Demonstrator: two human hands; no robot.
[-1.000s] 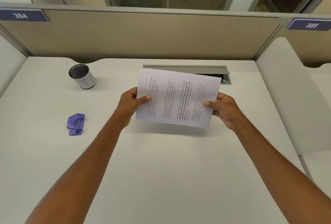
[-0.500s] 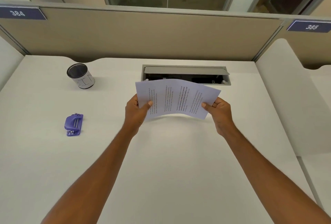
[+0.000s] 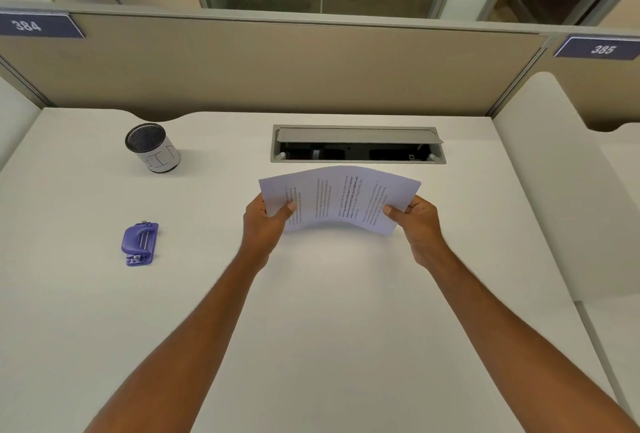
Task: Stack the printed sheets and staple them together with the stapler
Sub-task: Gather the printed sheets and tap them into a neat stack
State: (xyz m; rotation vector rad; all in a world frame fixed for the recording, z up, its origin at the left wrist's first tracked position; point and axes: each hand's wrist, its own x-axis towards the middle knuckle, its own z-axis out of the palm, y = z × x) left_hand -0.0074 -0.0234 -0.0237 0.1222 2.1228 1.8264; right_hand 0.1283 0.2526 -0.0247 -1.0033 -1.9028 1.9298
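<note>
Both hands hold a small stack of printed sheets point(image 3: 337, 198) above the middle of the white desk point(image 3: 311, 311). My left hand point(image 3: 265, 224) grips the stack's left edge, thumb on top. My right hand point(image 3: 417, 224) grips the right edge the same way. The stack bows upward in the middle, and its sheet edges fan slightly at the right. A purple stapler point(image 3: 138, 244) lies flat on the desk well to the left of my left hand, touched by nothing.
A mesh cup point(image 3: 152, 148) marked "BIN" stands at the back left. An open cable tray point(image 3: 356, 145) is set into the desk just behind the sheets. Beige partitions close off the back and right.
The sheets have tilted from nearly facing me down to a flatter, lower position and now bow upward. Both hands have moved slightly lower and kept their grip.
</note>
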